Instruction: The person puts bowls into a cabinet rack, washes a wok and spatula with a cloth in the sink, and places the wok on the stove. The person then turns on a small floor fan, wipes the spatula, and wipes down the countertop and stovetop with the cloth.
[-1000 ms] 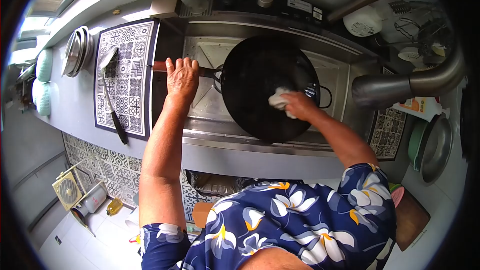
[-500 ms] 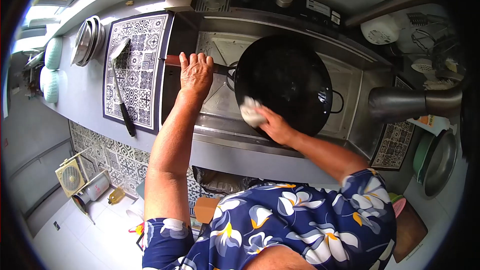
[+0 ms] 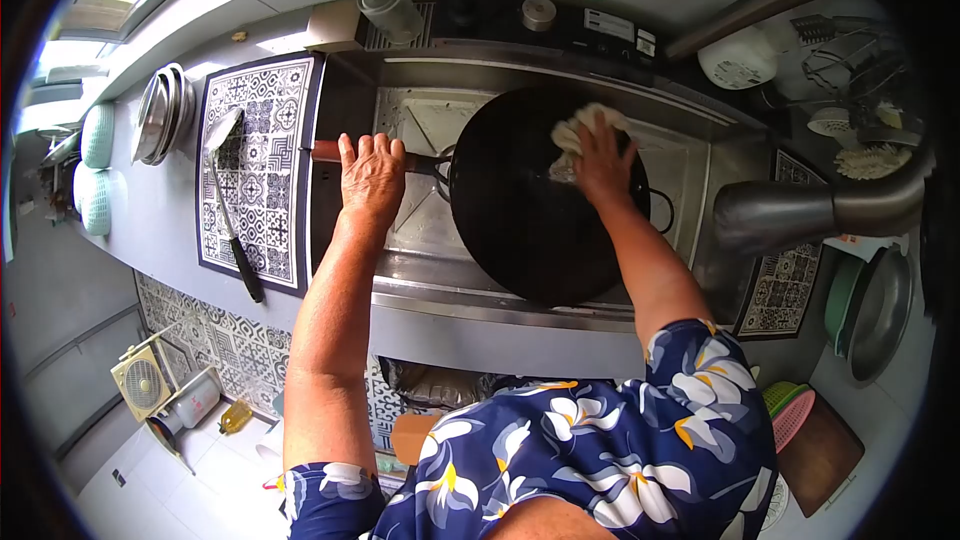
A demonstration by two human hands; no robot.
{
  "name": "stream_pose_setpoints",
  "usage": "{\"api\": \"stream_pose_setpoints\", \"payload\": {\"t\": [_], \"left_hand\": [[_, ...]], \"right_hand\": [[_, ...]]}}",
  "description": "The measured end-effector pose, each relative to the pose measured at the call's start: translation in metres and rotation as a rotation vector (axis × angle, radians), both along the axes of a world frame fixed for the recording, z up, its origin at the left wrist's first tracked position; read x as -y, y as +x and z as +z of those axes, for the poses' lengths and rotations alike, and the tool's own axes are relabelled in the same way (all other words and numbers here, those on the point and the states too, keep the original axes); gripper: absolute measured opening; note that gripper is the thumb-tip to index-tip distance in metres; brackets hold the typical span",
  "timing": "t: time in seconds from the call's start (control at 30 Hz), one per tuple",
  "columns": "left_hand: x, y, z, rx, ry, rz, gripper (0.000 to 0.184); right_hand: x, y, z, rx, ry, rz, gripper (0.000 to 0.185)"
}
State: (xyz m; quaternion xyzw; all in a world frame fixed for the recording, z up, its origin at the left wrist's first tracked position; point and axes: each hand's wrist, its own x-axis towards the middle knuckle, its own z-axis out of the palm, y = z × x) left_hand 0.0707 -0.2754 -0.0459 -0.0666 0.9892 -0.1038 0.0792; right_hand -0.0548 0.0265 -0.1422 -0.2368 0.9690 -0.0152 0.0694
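A large black wok point(image 3: 530, 230) sits over the steel stove basin point(image 3: 415, 260), its inside dark. My left hand point(image 3: 370, 180) is closed round the wok's long handle point(image 3: 325, 150), whose reddish-brown end shows past the fingers. On the far right part of the wok's inner wall, my right hand point(image 3: 605, 170) presses a crumpled off-white cloth point(image 3: 568, 137), fingers bent over it. The cloth is partly hidden under the fingers. A small loop handle point(image 3: 662, 210) stands out from the wok's right side.
A spatula point(image 3: 225, 210) lies on the patterned mat point(image 3: 270, 120) at left, near stacked metal bowls point(image 3: 162, 115). A clear glass jar point(image 3: 391, 10) stands behind the stove. A dark curved pipe-like object point(image 3: 775, 215) juts in at right, above another patterned mat point(image 3: 785, 285).
My right hand has wiped the cloth from the wok's near left edge across to its far right side. My left hand stays on the handle; the view has shifted slightly.
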Motion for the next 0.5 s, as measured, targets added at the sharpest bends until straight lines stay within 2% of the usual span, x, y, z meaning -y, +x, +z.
{"api": "stream_pose_setpoints", "payload": {"t": [0.13,0.2,0.23,0.27,0.3,0.33,0.37,0.4,0.43,0.47,0.5], "left_hand": [[-0.003,0.0,0.005,0.01,0.019,0.016,0.012],[-0.002,0.002,0.001,-0.028,0.004,-0.003,0.01],[0.0,0.003,-0.004,-0.06,-0.013,-0.018,0.009],[-0.002,0.001,-0.002,-0.059,-0.015,-0.016,0.009],[-0.003,-0.002,0.002,0.028,0.023,0.033,0.017],[-0.004,-0.003,0.006,0.115,0.06,0.085,0.027],[-0.005,0.0,0.009,0.119,0.052,0.091,0.027],[-0.007,0.003,0.01,0.027,0.108,0.073,0.04],[-0.009,0.007,0.014,-0.064,0.162,0.054,0.055],[-0.016,0.007,0.028,0.002,0.225,0.112,0.072],[-0.022,0.011,0.035,-0.101,0.279,0.117,0.069]], "right_hand": [[-0.035,0.051,0.011,0.1,0.126,-0.069,0.061],[-0.031,0.078,0.013,0.353,0.094,-0.094,0.067],[-0.029,0.088,0.001,0.401,-0.006,-0.093,0.069],[-0.028,0.094,-0.018,0.461,-0.231,-0.022,0.068],[-0.024,0.097,-0.024,0.519,-0.46,0.05,0.068],[-0.024,0.088,-0.029,0.523,-0.467,0.054,0.068],[-0.017,0.068,-0.02,0.574,-0.337,0.197,0.067],[-0.011,0.053,-0.018,0.621,-0.204,0.339,0.067],[-0.006,0.046,-0.023,0.627,-0.213,0.344,0.067],[-0.001,0.04,-0.029,0.451,-0.203,0.202,0.066],[0.005,0.04,-0.032,0.276,-0.192,0.06,0.065]]}}
